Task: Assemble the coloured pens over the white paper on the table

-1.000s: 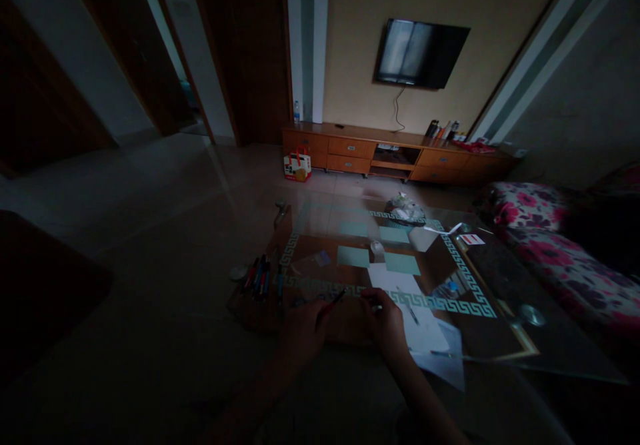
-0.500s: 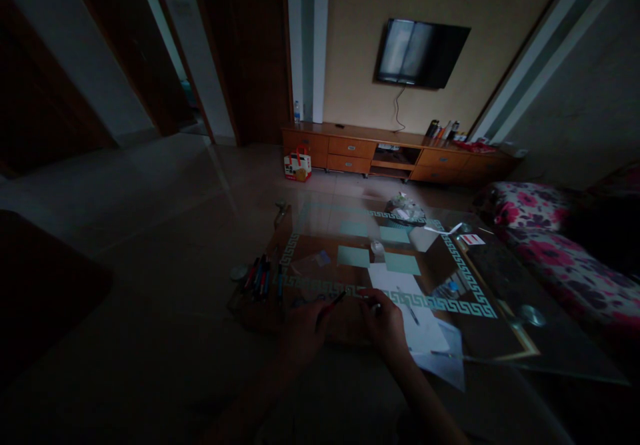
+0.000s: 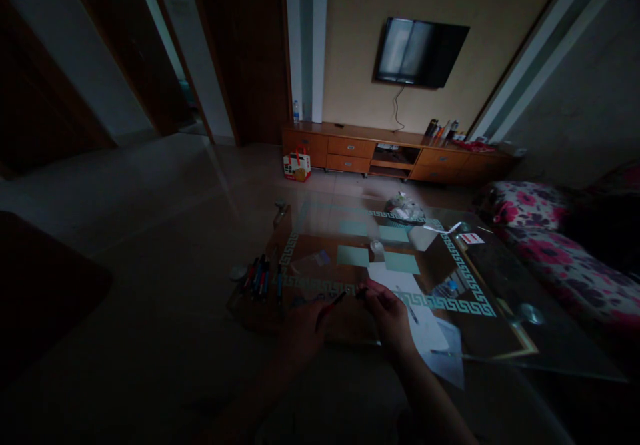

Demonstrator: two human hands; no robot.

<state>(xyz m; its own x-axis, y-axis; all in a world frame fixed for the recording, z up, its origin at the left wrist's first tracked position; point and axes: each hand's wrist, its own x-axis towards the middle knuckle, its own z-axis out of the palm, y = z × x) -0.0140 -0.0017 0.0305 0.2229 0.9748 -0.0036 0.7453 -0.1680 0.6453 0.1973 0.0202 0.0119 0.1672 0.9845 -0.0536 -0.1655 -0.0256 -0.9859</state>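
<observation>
The room is dim. My left hand (image 3: pixel 305 328) is closed round a dark pen with a red barrel (image 3: pixel 334 302), tip pointing up and right over the glass coffee table (image 3: pixel 300 232). My right hand (image 3: pixel 387 312) is closed, fingertips pinched on a small dark piece (image 3: pixel 361 293) close to the pen's tip; I cannot make out what it is. Several pens (image 3: pixel 260 277) lie in a row at the table's left end. White sheets of paper (image 3: pixel 425 332) lie just right of my right hand, with a pen (image 3: pixel 411 312) on them.
Pale green cards (image 3: pixel 353 256) and a small white object (image 3: pixel 378 250) lie mid-table. A crumpled bag (image 3: pixel 404 206) sits at the far edge. A floral sofa (image 3: pixel 555 245) stands on the right, a wooden TV cabinet (image 3: pixel 395 155) and wall TV (image 3: pixel 420 52) beyond, and a gift bag (image 3: pixel 297 165) on the floor.
My right hand has shifted slightly up and left, bringing its pinched fingertips closer to the pen's tip. My left hand and the pen have hardly moved.
</observation>
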